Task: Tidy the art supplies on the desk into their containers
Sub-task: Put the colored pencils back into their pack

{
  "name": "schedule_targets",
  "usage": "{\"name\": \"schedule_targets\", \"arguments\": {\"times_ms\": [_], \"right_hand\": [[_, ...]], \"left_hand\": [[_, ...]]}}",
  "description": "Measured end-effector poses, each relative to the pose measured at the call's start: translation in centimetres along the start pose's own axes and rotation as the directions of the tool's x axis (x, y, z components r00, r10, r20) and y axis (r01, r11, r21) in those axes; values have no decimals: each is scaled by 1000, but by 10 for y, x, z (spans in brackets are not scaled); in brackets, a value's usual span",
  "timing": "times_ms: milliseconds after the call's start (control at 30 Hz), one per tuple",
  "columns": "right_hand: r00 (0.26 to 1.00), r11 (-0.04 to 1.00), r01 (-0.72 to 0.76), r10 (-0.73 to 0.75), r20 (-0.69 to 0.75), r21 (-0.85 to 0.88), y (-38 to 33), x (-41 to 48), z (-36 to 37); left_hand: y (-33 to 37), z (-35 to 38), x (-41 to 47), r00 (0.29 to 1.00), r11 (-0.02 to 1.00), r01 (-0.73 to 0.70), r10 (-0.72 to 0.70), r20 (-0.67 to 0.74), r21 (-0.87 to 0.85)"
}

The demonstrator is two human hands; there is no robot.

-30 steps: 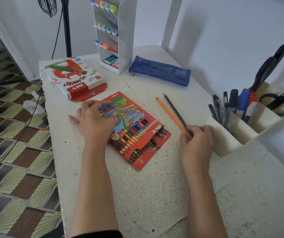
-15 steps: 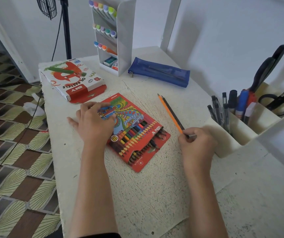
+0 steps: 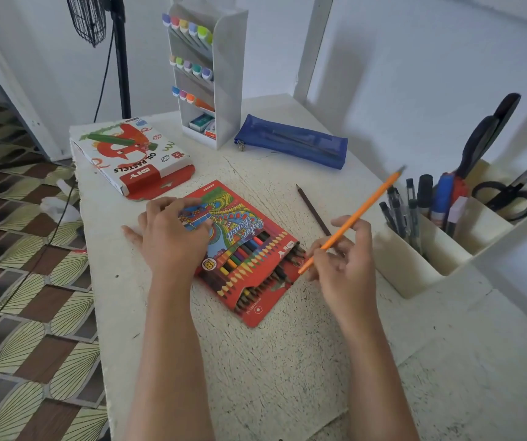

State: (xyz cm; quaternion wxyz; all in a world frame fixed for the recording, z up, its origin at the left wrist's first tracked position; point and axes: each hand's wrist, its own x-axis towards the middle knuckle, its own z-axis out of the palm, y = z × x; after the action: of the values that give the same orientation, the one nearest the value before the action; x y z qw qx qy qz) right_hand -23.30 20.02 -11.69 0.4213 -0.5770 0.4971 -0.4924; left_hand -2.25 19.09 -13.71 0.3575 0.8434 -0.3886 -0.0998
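Pinching the orange pencil (image 3: 360,211) near its lower end, the right hand (image 3: 344,268) is holding it clear of the desk (image 3: 255,361). The pencil is slanting up and to the right, its sharpened tip pointing towards the pens (image 3: 395,211) standing in the cream organiser (image 3: 414,275). The left hand (image 3: 169,240) is grasping nothing. Its bent fingers are pressing on the upper left corner of the red colour pencil box (image 3: 255,249), and its thumb is spreading out onto the desk beside it. The box is lying flat between the two hands with its flap open and rows of coloured pencils showing. A dark pencil (image 3: 311,206) is lying on the desk just beside the box, its near end passing behind the right hand. Scissors (image 3: 507,195) are sitting in the organiser's far compartments. A blue pencil case (image 3: 290,141), an oil pastels box (image 3: 134,154) and a white marker rack (image 3: 224,74) are sitting along the far side of the desk.
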Motion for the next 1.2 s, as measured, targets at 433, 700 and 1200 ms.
{"name": "schedule_targets", "arguments": {"times_ms": [433,700,1200], "right_hand": [[940,984,68,-8,-340,165,-3,3,2],[910,889,-45,224,-348,455,-10,2,6],[845,919,-38,240,-478,394,1,2,16]], "left_hand": [[2,-6,-3,991,993,116,-117,-71,-20],[4,-6,-3,989,991,137,-136,-52,3],[4,-7,-3,990,991,134,-134,-40,3]]}}
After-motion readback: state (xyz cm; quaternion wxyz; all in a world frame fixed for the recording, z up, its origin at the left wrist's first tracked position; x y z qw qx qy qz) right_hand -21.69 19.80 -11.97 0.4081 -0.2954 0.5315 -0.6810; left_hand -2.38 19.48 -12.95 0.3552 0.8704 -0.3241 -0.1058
